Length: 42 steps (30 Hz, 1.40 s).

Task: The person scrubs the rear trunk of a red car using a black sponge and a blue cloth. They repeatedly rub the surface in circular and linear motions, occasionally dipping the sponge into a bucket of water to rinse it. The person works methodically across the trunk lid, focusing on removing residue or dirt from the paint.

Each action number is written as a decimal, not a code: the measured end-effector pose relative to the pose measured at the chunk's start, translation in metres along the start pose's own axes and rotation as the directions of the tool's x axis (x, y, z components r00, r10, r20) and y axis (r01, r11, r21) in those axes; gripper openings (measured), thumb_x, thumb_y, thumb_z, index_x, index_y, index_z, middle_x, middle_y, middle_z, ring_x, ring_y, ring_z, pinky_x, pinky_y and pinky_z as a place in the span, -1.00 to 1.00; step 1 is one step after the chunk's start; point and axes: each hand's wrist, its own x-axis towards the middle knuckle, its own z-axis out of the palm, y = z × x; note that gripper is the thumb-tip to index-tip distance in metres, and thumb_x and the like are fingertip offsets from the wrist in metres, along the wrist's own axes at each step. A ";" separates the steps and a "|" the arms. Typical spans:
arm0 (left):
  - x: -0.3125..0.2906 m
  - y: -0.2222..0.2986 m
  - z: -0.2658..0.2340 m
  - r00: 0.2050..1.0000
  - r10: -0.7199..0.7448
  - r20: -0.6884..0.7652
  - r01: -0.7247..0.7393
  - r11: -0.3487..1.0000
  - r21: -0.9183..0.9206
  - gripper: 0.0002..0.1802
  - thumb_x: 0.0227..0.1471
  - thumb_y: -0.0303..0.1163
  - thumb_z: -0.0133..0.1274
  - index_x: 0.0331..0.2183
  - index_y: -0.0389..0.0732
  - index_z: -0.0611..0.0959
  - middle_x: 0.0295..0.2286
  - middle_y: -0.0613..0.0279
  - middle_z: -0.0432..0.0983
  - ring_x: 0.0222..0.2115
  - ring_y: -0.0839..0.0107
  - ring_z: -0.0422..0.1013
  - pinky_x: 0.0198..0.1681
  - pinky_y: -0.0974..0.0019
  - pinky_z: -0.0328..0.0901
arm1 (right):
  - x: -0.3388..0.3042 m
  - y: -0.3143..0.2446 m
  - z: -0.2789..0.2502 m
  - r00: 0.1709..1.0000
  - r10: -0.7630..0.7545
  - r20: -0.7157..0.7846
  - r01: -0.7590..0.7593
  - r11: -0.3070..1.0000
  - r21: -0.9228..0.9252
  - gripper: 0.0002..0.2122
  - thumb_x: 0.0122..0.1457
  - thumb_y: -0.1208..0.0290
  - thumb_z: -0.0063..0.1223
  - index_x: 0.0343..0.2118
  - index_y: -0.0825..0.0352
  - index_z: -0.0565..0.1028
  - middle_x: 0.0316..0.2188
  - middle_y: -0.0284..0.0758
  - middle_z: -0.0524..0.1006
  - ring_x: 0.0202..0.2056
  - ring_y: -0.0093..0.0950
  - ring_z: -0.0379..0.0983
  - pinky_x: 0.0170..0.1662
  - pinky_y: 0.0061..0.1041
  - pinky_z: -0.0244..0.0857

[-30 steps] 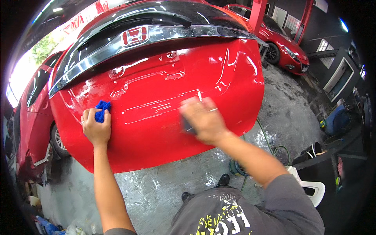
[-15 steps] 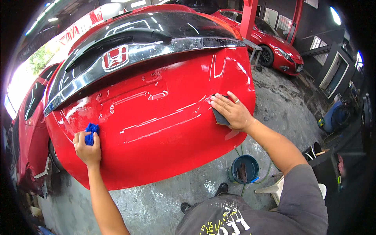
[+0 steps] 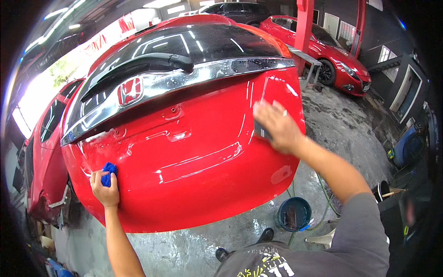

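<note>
A wet red car tailgate fills the middle of the view. At its left side my left hand is closed round a crumpled blue cloth, touching the panel. On the right part of the tailgate my right hand, blurred by motion, presses a dark piece of sandpaper to the paint. Most of the sandpaper is hidden under the palm and fingers. Above both hands run the chrome trim strip and a black rear wiper.
A dark bucket with water stands on the wet floor below the tailgate's right side, beside a green hose. Another red car is close on the left. A red post and a red car stand at the far right.
My right hand and the sandpaper have moved up the panel's right side relative to the tailgate. My left hand stays on the left side with the blue cloth. The whole view has shifted slightly.
</note>
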 end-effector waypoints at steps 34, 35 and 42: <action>-0.002 -0.012 0.013 1.000 0.030 0.009 -0.030 1.000 -0.005 -0.78 0.18 -0.33 0.35 -0.27 -0.26 0.70 -0.21 0.02 0.63 -0.12 -0.05 0.56 0.02 -0.04 0.39 | -0.046 -0.096 0.016 0.978 0.187 -0.089 -0.182 0.981 0.070 -0.39 0.31 0.39 0.06 0.44 0.38 0.37 0.47 -0.10 0.42 0.51 -0.19 0.29 0.53 0.17 0.03; -0.002 -0.010 0.016 1.000 0.021 0.008 -0.021 1.000 -0.011 -0.78 0.18 -0.32 0.35 -0.27 -0.26 0.70 -0.22 0.02 0.63 -0.12 -0.05 0.56 0.02 -0.04 0.40 | -0.062 -0.118 0.018 0.995 0.102 -0.016 -0.100 0.991 0.091 -0.40 0.30 0.41 0.02 0.43 0.39 0.38 0.46 -0.09 0.43 0.52 -0.20 0.28 0.56 0.14 -0.01; -0.003 -0.010 0.017 1.000 0.012 0.017 -0.012 1.000 0.001 -0.77 0.16 -0.31 0.37 -0.25 -0.24 0.71 -0.20 0.03 0.64 -0.10 -0.05 0.56 0.04 -0.04 0.40 | -0.031 -0.059 -0.002 0.993 0.120 0.015 -0.118 0.990 -0.073 -0.33 0.26 0.38 0.15 0.47 0.34 0.34 0.50 -0.10 0.37 0.53 -0.18 0.27 0.56 0.22 -0.06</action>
